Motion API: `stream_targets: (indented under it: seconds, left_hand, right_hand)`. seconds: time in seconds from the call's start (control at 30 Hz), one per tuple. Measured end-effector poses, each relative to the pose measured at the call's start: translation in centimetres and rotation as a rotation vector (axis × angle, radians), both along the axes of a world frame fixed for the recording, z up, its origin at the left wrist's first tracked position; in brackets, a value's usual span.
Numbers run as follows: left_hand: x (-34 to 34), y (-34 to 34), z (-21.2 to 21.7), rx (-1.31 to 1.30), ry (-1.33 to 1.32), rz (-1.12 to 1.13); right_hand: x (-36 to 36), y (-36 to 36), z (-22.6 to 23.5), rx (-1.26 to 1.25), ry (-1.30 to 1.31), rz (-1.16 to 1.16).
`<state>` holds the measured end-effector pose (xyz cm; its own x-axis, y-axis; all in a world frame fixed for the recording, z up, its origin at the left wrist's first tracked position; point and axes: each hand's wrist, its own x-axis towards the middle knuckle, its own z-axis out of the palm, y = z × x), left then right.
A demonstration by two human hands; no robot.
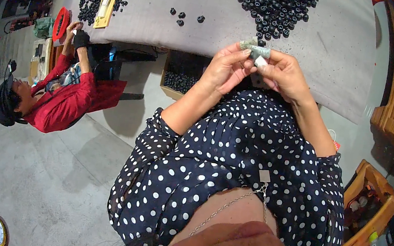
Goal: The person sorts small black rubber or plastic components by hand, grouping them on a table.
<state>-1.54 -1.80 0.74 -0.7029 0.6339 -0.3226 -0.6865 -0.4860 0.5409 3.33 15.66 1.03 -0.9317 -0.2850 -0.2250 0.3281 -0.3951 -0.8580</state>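
Observation:
Both my hands meet at the near edge of the cloth-covered table [326,65], their fingertips pinched together. Pale green wrapping shows around the fingertips, and a small white patch [261,61] sits by the right thumb. My left hand [223,71] is closed, thumb against index finger. My right hand [287,79] is closed the same way. Whatever lies between the fingers is too small and covered to make out. Just beyond the fingertips spreads a large heap of small round black parts [278,8], ring-like with hollow centres.
Several loose black parts [180,22] lie left of the heap. A yellow board [108,5] rests by another black pile [92,0]. Below the table stands a carton [173,93] of black parts. A person in red [67,99] works at left. Wooden furniture [391,105] stands right.

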Motion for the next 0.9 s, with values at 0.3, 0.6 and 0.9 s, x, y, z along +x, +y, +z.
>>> stream_targets:
  seconds: [0.3,0.6,0.9]
  left_hand:
    - [-0.1,0.5,-0.4,0.127,-0.092,0.037]
    - [0.2,0.5,0.3,0.096,-0.065,0.039]
    - [0.2,0.3,-0.1,0.098,-0.052,0.034]
  right_hand:
    - [-0.1,0.3,1.1,-0.058,0.011,0.040]
    - [0.1,0.2,0.7,-0.076,0.022,0.041]
    - [0.2,0.2,1.0,-0.103,0.005,0.035]
